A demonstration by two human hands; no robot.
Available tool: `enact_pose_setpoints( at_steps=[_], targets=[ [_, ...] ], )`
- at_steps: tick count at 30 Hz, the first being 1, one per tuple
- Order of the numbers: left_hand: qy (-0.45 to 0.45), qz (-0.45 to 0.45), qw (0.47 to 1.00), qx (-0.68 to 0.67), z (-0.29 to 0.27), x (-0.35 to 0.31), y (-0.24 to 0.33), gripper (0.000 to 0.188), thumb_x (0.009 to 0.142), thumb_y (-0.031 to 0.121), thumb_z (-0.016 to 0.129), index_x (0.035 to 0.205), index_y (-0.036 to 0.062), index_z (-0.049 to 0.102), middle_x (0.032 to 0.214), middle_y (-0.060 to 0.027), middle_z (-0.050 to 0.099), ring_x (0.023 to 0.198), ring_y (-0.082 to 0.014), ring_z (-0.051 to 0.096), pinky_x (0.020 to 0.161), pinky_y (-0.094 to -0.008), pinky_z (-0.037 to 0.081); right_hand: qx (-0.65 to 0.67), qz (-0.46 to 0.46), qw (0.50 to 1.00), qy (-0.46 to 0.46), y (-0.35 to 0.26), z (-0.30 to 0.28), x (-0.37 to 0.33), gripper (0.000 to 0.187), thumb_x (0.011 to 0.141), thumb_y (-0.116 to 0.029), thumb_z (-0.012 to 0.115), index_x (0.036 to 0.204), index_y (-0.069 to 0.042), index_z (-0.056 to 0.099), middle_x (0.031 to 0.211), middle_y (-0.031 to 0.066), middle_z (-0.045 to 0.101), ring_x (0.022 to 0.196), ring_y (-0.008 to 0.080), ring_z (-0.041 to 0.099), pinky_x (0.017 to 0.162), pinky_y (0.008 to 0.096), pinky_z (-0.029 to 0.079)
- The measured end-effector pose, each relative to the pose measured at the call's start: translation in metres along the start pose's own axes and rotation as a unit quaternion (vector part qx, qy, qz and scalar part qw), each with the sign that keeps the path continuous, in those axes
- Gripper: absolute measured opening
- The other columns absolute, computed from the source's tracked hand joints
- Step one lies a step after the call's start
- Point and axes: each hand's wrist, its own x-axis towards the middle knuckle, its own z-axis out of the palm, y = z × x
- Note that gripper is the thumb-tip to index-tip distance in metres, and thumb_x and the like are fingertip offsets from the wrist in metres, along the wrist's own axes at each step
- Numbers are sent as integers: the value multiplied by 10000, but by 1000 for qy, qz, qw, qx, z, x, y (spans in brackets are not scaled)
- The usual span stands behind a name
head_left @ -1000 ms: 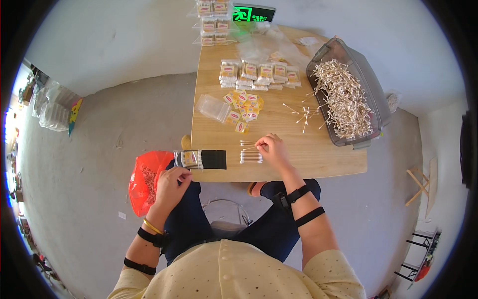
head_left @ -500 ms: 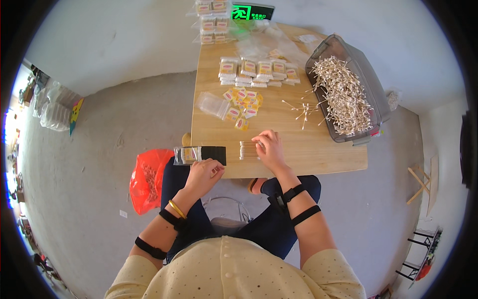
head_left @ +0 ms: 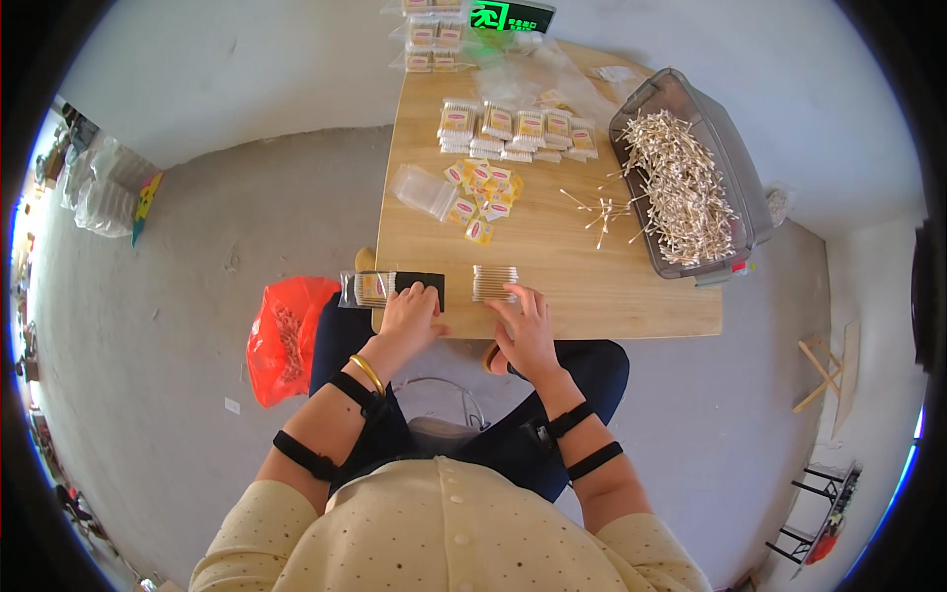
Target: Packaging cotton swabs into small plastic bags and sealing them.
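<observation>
A row of cotton swabs [head_left: 491, 283] lies side by side near the table's front edge. My right hand [head_left: 528, 331] is at the row's lower right corner, thumb and fingers apart, fingertips touching or very close to the swabs. To the left, a clear bag of cotton swabs [head_left: 372, 288] with a yellow-and-white label lies beside a flat black piece [head_left: 431, 286]. My left hand [head_left: 409, 314] rests over this black piece, fingers bent and thumb held apart; nothing shows in its grasp, though its palm is hidden.
A grey bin of loose swabs [head_left: 742, 173] stands at the right, with stray swabs [head_left: 604, 213] beside it. Yellow-and-white labels [head_left: 481, 187] and clear empty bags [head_left: 422, 191] lie mid-table. Packed swab bags [head_left: 513, 128] are stacked behind. A red bag [head_left: 286, 340] sits left of my legs.
My left hand has moved up onto the black piece, and its thumb has come away from the fingers. My right hand has shifted down to the row's lower corner, its fingers spreading.
</observation>
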Motion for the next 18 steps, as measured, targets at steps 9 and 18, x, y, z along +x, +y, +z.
enact_pose_setpoints(
  at_steps=[9, 18],
  targets=[
    [-9, -9, 1000, 26, 3, 4, -2, 422, 718, 379, 898, 904, 146, 599, 961, -47, 618, 1030, -253, 630, 884, -420, 412, -17, 6, 1000, 23, 1, 8, 1, 401, 843, -74, 689, 1232, -169, 692, 1360, 120, 510, 1283, 389, 471, 1078, 496, 413],
    [-14, -7, 1000, 24, 3, 5, -5, 423, 711, 384, 902, 901, 157, 600, 954, -37, 617, 1007, -241, 637, 878, -414, 390, -20, 8, 999, 35, 6, 14, 10, 362, 852, -71, 670, 1199, -167, 707, 1348, 122, 523, 1284, 385, 471, 1081, 499, 404]
  ],
)
